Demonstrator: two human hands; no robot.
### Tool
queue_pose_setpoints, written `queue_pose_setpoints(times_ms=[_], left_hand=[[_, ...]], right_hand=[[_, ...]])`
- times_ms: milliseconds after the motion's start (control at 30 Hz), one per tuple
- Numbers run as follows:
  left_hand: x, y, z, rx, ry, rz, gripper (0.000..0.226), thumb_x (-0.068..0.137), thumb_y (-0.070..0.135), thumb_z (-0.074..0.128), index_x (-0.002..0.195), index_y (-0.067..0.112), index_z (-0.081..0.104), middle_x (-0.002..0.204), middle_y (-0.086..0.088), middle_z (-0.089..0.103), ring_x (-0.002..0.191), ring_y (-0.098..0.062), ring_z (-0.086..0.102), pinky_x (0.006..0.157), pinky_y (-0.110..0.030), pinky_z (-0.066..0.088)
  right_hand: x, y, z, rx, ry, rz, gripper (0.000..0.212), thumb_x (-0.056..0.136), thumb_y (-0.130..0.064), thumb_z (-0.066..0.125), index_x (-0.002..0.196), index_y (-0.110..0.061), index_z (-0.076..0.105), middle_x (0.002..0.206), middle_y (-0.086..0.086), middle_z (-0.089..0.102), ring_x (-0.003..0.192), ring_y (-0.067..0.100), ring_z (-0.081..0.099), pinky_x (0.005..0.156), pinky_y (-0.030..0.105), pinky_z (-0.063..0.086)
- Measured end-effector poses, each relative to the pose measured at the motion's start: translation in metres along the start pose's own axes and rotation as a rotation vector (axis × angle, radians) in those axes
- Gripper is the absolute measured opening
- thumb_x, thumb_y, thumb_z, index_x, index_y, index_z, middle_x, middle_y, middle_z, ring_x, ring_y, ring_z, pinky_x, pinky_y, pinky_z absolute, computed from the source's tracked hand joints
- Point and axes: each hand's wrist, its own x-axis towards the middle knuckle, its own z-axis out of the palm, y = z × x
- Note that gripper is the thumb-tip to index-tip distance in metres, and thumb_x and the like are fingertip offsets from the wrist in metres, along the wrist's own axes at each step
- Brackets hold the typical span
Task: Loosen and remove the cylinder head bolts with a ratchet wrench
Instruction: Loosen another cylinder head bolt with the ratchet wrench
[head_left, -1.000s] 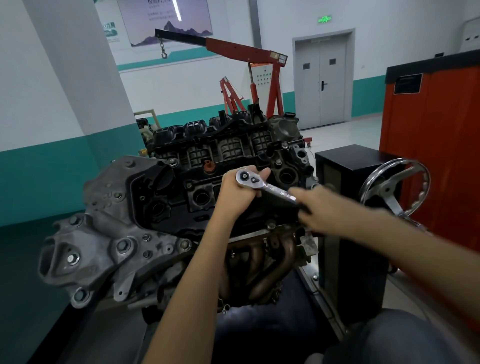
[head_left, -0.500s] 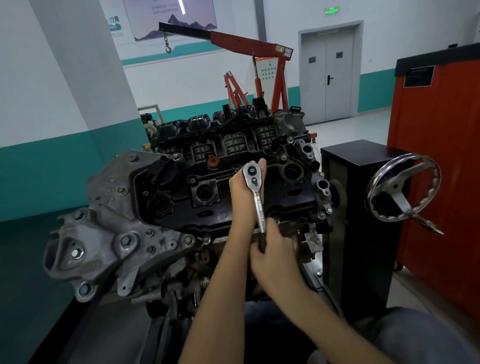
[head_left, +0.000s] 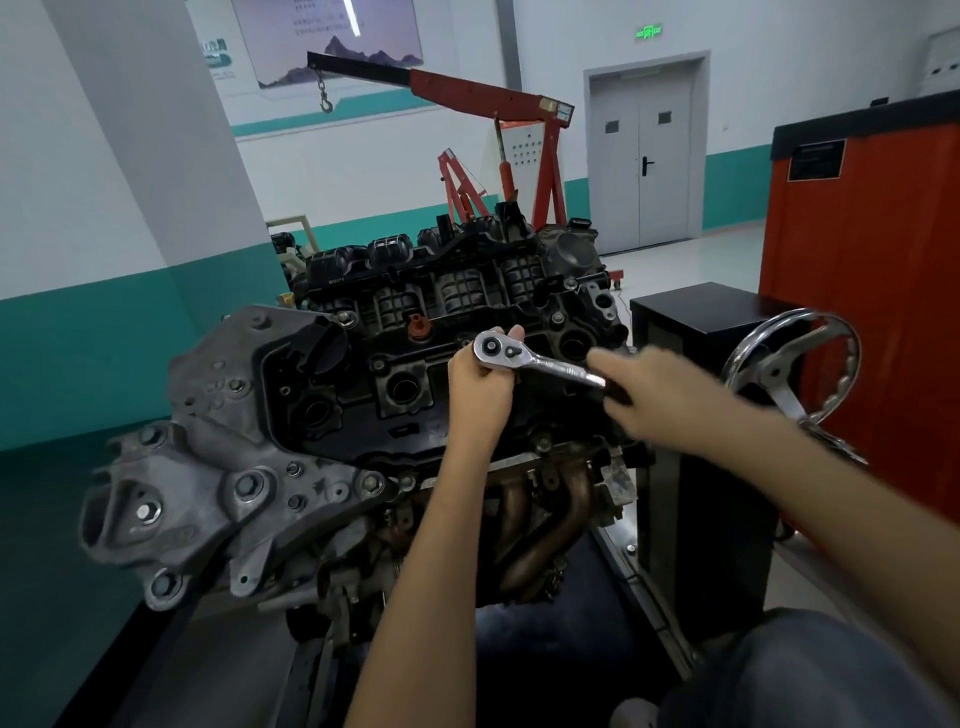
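Lying over the engine (head_left: 332, 395), the ratchet wrench (head_left: 540, 362) is gripped: head by curled fingers (head_left: 516, 332) of the left hand (head_left: 480, 387), handle by the blurred right hand (head_left: 662, 397).

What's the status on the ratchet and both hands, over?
Left hand grips ratchet wrench at its head, over the black engine cover. Right hand grips the handle, blurred. Bolt hidden beneath. Handwheel off right, apart.

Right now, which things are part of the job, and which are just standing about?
Part of the job:
ratchet wrench
left hand, holding its head
right hand, on its handle
engine

Standing about:
red crane
chrome handwheel
orange cabinet
grey door
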Motion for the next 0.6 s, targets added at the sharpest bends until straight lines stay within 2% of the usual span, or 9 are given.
queue_pose_setpoints(times_ms=[67,133,233,300,400,467,533,600], left_hand=[[-0.003,0.003,0.008,0.012,0.038,0.005,0.048,0.096,0.013,0.058,0.057,0.020,0.032,0.049,0.017,0.032,0.053,-0.003,0.030,0.057,-0.016,0.032],[-0.002,0.006,0.013,-0.006,0.098,-0.015,0.053,0.096,0.009,0.058,0.056,0.023,0.027,0.046,0.017,0.028,0.054,-0.004,0.025,0.059,-0.021,0.029],[0.001,0.006,0.011,0.045,0.117,-0.036,0.053,0.096,0.012,0.058,0.057,0.025,0.025,0.046,0.013,0.025,0.055,-0.008,0.021,0.062,-0.030,0.026],[0.003,0.005,0.005,0.098,0.061,-0.037,0.057,0.096,0.015,0.059,0.054,0.033,0.026,0.047,0.013,0.024,0.054,-0.007,0.020,0.061,-0.031,0.024],[0.007,0.001,-0.004,0.115,-0.052,-0.048,0.057,0.094,0.020,0.062,0.047,0.034,0.034,0.050,0.015,0.030,0.059,-0.008,0.029,0.063,-0.027,0.030],[0.009,0.002,-0.005,0.137,-0.135,-0.016,0.051,0.093,0.020,0.063,0.047,0.029,0.043,0.049,0.017,0.037,0.056,-0.004,0.034,0.064,-0.025,0.032],[0.011,0.004,-0.004,0.194,-0.167,0.008,0.041,0.093,0.014,0.061,0.054,0.026,0.058,0.050,0.018,0.049,0.056,0.003,0.044,0.065,-0.023,0.037],[0.012,0.006,-0.005,0.200,-0.126,0.018,0.046,0.092,0.010,0.059,0.055,0.036,0.064,0.053,0.018,0.055,0.059,0.001,0.049,0.063,-0.018,0.040]], right_hand=[[-0.028,-0.031,0.033,0.331,0.079,0.144,0.026,0.085,-0.014,0.057,0.083,-0.026,0.035,0.061,-0.002,0.049,0.049,0.015,0.049,0.045,0.021,0.033],[-0.040,-0.074,0.060,0.610,0.176,0.258,0.026,0.085,-0.010,0.057,0.081,-0.025,0.036,0.057,-0.001,0.048,0.048,0.015,0.048,0.044,0.018,0.033],[-0.031,-0.125,0.087,0.833,0.239,0.356,0.020,0.086,-0.007,0.053,0.100,-0.019,0.046,0.065,-0.001,0.051,0.055,0.005,0.050,0.046,0.009,0.035],[-0.028,-0.127,0.088,0.851,0.217,0.365,0.023,0.086,-0.007,0.052,0.106,-0.017,0.047,0.066,-0.002,0.049,0.054,0.004,0.048,0.046,0.007,0.036],[-0.034,-0.083,0.066,0.678,0.070,0.271,0.025,0.084,-0.008,0.053,0.107,-0.019,0.049,0.065,0.000,0.050,0.049,0.008,0.047,0.042,0.011,0.034],[-0.030,-0.036,0.037,0.514,-0.033,0.159,0.029,0.085,-0.007,0.054,0.109,-0.024,0.052,0.069,0.000,0.054,0.050,0.010,0.052,0.045,0.016,0.040],[-0.006,0.005,0.001,0.184,-0.119,0.033,0.027,0.087,-0.011,0.055,0.110,-0.024,0.051,0.070,-0.003,0.055,0.052,0.007,0.052,0.047,0.020,0.041],[0.023,0.022,-0.030,-0.164,-0.131,-0.091,0.025,0.089,-0.017,0.055,0.113,-0.021,0.049,0.067,-0.008,0.049,0.055,0.006,0.049,0.050,0.020,0.037]])
